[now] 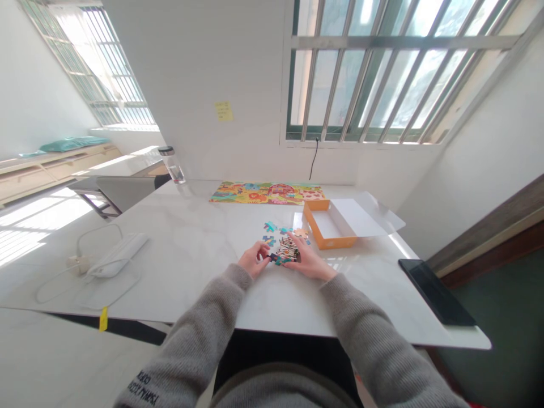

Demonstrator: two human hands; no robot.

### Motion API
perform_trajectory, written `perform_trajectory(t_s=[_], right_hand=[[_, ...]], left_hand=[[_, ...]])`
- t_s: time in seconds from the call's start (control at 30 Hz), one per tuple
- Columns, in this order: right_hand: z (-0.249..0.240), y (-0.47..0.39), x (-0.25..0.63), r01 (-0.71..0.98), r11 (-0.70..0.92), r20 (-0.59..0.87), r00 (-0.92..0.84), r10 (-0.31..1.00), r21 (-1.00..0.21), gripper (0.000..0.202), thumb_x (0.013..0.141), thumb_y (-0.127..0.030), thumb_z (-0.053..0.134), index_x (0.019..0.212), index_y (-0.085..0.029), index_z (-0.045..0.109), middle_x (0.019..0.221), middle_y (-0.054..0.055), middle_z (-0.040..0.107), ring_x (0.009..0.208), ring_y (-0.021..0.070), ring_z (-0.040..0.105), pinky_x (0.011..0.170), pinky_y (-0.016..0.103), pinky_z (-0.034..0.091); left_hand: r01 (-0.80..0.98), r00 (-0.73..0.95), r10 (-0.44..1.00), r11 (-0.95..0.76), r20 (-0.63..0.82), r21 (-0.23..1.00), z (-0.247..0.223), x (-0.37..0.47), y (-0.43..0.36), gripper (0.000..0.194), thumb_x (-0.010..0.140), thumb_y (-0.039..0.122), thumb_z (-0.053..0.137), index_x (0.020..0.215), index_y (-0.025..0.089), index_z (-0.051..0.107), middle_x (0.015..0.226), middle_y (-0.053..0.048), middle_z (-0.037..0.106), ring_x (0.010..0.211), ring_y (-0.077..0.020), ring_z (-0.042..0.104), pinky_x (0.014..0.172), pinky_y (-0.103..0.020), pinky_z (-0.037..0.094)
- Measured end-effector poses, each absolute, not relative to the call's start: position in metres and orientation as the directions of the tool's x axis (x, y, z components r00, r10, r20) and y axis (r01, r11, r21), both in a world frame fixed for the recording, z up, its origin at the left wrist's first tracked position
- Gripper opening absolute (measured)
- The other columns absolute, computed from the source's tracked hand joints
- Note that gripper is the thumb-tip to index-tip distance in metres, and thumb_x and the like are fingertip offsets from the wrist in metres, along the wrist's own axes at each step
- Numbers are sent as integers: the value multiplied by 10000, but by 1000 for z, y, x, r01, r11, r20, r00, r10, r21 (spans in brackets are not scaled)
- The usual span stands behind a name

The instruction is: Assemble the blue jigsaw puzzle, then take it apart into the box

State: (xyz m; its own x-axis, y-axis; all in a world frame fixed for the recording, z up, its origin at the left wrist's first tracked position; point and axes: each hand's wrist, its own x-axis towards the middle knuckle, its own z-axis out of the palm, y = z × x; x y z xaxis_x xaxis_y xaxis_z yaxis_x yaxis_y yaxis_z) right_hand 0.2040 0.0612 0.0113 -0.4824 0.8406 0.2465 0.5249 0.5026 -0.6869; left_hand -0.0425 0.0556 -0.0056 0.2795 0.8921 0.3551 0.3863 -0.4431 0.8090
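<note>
Small jigsaw puzzle pieces lie in a cluster on the white marbled table between my hands. Its middle is a black-and-white patterned group of pieces [287,248]. My left hand [254,259] is at the left edge, thumb and forefinger closed on a dark puzzle piece [272,257] at the lower left of the group. On the other side, my right hand [312,262] rests open, fingers and thumb apart, touching the group's right edge. Just beyond are a teal puzzle piece [269,226], a blue-and-yellow piece [268,241] and an orange-toned piece [301,232].
An orange box [335,243] with white flaps stands right of the pieces. Behind lies a colourful animal picture sheet [255,192]. A bottle [173,165] stands at the far left corner, a white power strip [121,255] with cables at left, a black tablet [436,292] at the right edge.
</note>
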Motion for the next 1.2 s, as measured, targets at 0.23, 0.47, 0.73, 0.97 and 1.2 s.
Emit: perform_trajectory(t_s=[0.23,0.47,0.73,0.97,1.2], right_hand=[[9,61,202,550,510,241,-488,839,-662,998,786,-372,767,1575,-303,159,1415,143,411,1358,330,403,1141,540,312],[9,60,201,572,520,244,-491,837,-634,998,773,-375,778,1572,-312,182,1368,135,443,1306,326,452,1114,532,344],[11,57,200,601,524,173,-542,822,-603,1103,710,-353,822,1578,-323,142,1415,136,432,1370,344,394,1158,582,233],[11,58,201,559,541,217,-542,812,-629,1100,706,-402,825,1576,-328,157,1514,135,400,1409,337,370,1160,563,242],[4,55,184,509,608,259,-598,759,-609,1175,682,-445,841,1589,-260,116,1494,165,442,1375,346,419,1139,533,288]], left_hand=[[291,236,904,-415,356,862,4,-40,57,261,824,403,669,932,165,667,833,-44,674,727,-147,589,655,-273,462],[174,280,878,-444,388,879,12,-43,54,330,864,460,635,963,165,746,945,-92,689,875,-206,623,733,-322,503],[354,393,787,-607,476,711,7,-30,47,240,859,201,560,1012,217,743,925,-68,635,893,-195,600,763,-326,509],[501,427,799,-598,423,626,-6,-32,52,877,708,245,719,1493,209,329,1363,-154,475,1267,-328,461,1035,-490,452],[479,483,761,-643,432,598,-19,-31,53,992,659,215,667,1528,183,190,1468,-172,381,1352,-361,407,1156,-537,326]])
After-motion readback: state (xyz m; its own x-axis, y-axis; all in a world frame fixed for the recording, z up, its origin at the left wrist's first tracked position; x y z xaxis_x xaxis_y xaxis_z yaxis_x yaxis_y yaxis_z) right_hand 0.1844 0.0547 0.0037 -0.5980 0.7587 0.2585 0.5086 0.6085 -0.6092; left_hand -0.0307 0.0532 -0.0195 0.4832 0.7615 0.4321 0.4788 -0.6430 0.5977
